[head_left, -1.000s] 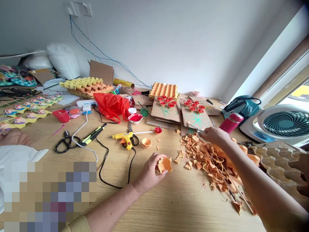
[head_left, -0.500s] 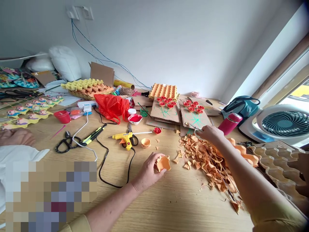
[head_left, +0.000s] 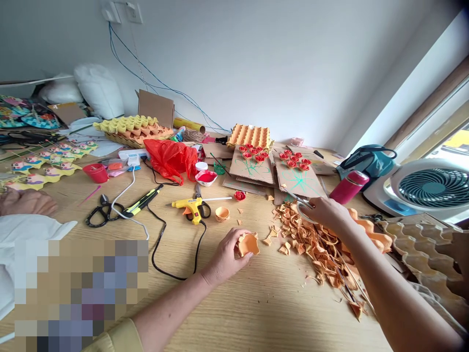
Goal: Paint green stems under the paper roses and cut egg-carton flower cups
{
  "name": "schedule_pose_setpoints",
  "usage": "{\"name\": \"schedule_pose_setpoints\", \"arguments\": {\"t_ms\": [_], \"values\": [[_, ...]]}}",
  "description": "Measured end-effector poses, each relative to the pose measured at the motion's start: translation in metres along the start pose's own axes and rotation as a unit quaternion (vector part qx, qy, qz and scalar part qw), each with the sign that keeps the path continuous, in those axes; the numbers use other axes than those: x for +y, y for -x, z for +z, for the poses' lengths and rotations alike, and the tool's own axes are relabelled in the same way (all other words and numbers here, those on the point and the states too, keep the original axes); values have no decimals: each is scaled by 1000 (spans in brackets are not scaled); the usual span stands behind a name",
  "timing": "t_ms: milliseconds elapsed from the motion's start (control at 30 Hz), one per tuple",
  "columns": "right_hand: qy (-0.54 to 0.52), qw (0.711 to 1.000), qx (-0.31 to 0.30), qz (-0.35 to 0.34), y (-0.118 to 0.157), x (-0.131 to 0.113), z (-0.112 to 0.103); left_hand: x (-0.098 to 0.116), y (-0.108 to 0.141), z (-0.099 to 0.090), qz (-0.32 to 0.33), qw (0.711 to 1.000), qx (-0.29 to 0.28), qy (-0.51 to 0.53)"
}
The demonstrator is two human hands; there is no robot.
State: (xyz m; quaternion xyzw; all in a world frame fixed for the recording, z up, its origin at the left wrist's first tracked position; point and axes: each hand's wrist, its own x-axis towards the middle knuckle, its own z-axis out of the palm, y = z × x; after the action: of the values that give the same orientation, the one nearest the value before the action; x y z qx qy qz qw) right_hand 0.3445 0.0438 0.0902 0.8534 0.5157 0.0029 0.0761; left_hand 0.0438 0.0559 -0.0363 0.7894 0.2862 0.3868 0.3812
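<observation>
My left hand (head_left: pixel 229 253) holds an orange egg-carton cup (head_left: pixel 248 244) by its side, the hollow facing up and the rim uneven. In my right hand (head_left: pixel 326 211) is a pair of scissors (head_left: pixel 305 204), blades pointing left and away, above the edge of a heap of orange carton scraps (head_left: pixel 311 244). Past the left hand sits a small stack of trimmed orange cups (head_left: pixel 222 214). A red paper flower (head_left: pixel 240 195) lies just behind that stack.
A yellow glue gun (head_left: pixel 194 209) with a trailing black cord lies left of the cups. Cardboard sheets (head_left: pixel 298 182) with red flowers stand behind. A pink bottle (head_left: pixel 350 187) and a fan (head_left: pixel 432 188) are at right. At far left rests another person's hand (head_left: pixel 27 201).
My right hand has lowered slightly, and more of the scissors shows. The left hand keeps hold of the cup in nearly the same place. The view has shifted a little.
</observation>
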Motion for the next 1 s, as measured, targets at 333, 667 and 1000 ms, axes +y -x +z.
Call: {"name": "schedule_pose_setpoints", "arguments": {"t_ms": [333, 667, 1000], "values": [[-1, 1000, 1, 11, -33, -8, 8, 3, -1, -2, -21, 1000, -6, 16], [-9, 1000, -8, -21, -5, -23, 16, -1, 0, 1, -9, 1000, 5, 4], [-18, 998, -65, 5, -33, -69, 33, 1, -1, 0, -27, 999, -9, 15]]}}
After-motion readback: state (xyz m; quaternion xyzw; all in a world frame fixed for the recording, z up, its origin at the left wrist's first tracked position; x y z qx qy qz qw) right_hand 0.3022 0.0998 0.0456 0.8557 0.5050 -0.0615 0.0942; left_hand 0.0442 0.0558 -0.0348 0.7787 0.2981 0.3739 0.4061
